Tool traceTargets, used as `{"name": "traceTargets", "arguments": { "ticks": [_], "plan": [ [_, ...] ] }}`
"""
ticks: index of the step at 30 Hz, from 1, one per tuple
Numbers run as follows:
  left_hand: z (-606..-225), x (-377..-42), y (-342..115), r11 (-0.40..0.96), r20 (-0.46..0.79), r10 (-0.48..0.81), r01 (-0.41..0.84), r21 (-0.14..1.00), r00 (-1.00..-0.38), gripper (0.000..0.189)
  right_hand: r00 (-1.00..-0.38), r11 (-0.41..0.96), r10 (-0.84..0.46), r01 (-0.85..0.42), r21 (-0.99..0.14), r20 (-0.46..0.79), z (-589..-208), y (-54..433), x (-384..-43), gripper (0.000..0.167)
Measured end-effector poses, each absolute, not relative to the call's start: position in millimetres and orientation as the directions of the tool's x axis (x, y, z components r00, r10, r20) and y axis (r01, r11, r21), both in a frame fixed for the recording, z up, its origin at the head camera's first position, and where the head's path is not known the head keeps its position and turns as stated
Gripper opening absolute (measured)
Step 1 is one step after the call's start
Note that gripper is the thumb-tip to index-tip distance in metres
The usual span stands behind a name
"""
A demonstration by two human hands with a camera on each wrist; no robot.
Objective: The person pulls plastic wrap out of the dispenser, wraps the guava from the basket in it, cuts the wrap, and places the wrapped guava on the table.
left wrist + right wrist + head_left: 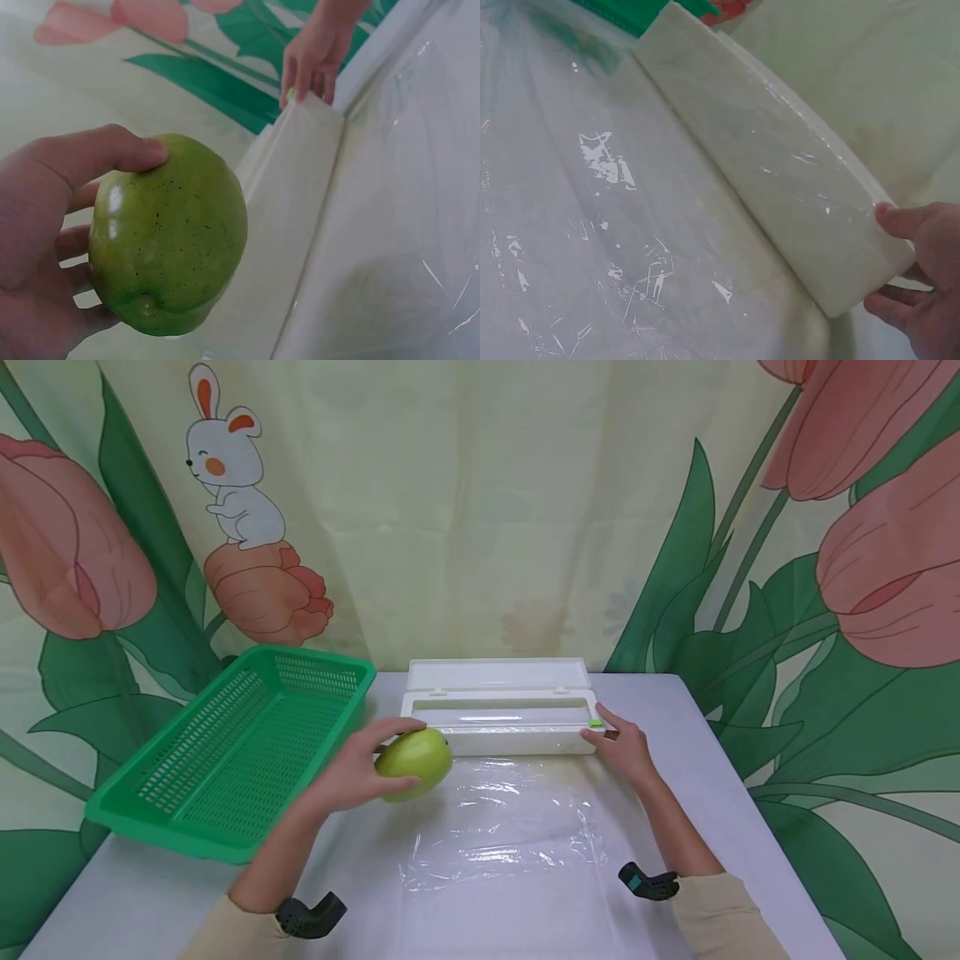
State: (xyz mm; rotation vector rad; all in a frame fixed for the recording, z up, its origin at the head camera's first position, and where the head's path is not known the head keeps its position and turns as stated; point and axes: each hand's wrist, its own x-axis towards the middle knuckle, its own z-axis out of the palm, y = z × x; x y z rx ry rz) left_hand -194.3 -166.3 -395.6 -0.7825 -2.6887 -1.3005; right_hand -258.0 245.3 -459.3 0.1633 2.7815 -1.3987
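My left hand holds a smooth, speckled green fruit between thumb and fingers, above the table just in front of the cling film dispenser. Close up in the left wrist view, the fruit has a dimple at its lower end. The white cling film dispenser lies along the back of the table with its lid raised and a roll inside. Its right end, beside a small green slider, is gripped by my right hand. Clear film stretches from the dispenser toward me over the table.
A green plastic basket with perforated walls stands on the left of the white table, slanting toward the back. Behind the table hangs a curtain printed with tulips and a rabbit. Both wrists wear black camera mounts.
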Motion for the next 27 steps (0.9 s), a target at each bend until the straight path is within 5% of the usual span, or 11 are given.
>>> {"name": "traceTargets", "arguments": {
  "ticks": [27],
  "plan": [
    [-423, -225, -107, 0.455, 0.188, 0.519, 0.456, 0.765, -0.834, 0.065, -0.992, 0.573, 0.096, 0.127, -0.810, -0.087, -464, 246, -257, 0.072]
  ]
}}
